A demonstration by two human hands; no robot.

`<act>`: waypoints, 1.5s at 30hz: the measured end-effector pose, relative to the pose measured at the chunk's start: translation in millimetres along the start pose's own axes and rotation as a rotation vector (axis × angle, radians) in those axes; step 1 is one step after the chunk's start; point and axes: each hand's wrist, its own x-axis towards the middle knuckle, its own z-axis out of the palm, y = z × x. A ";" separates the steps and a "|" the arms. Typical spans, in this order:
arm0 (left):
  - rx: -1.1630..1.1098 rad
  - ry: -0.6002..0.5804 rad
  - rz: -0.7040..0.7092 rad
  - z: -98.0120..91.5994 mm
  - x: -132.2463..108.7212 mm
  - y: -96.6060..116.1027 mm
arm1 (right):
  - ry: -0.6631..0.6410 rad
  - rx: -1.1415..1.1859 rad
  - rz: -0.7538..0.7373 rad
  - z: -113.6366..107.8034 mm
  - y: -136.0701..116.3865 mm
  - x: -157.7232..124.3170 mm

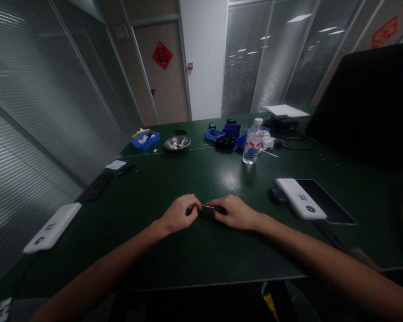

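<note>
Both hands work close together over the middle of the green table. My left hand is curled with thumb and fingers pinched; whatever lies in the pinch is too small and dark to make out. From the right, my right hand grips a slim tool with a shiny metal tip and a dark handle, its tip pointing at my left fingertips. A small black piece shows between the hands, low on the table; whether either hand touches it I cannot tell.
A water bottle stands beyond my right hand. Farther back are a metal bowl and blue trays with small parts. White power banks lie on both sides, and a black monitor stands at the right.
</note>
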 end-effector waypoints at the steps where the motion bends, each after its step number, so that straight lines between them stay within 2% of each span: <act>1: 0.010 -0.007 0.024 -1.2 -1.2 3.9 | 0.031 0.028 0.010 -0.1 1.1 0.3; 4: 0.034 -0.037 0.094 -2.4 -3.6 15.2 | 0.140 0.106 0.043 -1.1 4.2 1.3; 7: 0.043 -0.022 0.094 -1.1 -1.5 19.0 | 0.197 0.140 0.076 -2.4 6.2 1.8; 10: 0.039 -0.027 0.107 -1.4 4.8 13.8 | 0.213 0.142 0.094 -2.4 6.8 1.8; 14: 0.054 -0.134 0.155 -6.4 11.0 5.9 | 0.229 0.149 0.095 0.1 7.5 2.2; 17: 0.101 -0.188 0.193 -11.4 8.9 4.7 | 0.234 0.141 0.100 0.8 8.6 2.2; 20: 0.123 -0.191 0.186 -19.9 -0.3 -3.8 | 0.225 0.128 0.105 -0.6 9.8 1.4; 22: 0.141 -0.167 0.132 -30.8 -10.4 -20.8 | 0.219 0.128 0.111 -1.4 10.6 0.8; 25: 0.165 -0.106 -0.030 -57.7 -31.0 -65.9 | 0.207 0.147 0.121 -1.4 11.3 0.4; 28: 0.176 0.021 -0.212 -92.3 -55.7 -124.3 | 0.191 0.161 0.132 -1.0 10.3 0.0; 31: 0.244 0.210 -0.389 -124.0 -81.7 -179.5 | 0.179 0.156 0.143 -1.8 7.6 -0.9; 34: 0.293 0.319 -0.530 -146.5 -104.9 -219.4 | 0.175 0.142 0.154 -3.1 5.3 -1.3; 38: 0.340 0.340 -0.626 -161.6 -123.2 -244.4 | 0.170 0.122 0.149 -3.4 4.6 -0.5; 45: 0.431 0.414 -0.621 -161.1 -127.1 -243.8 | 0.185 0.111 0.156 -2.0 4.8 1.1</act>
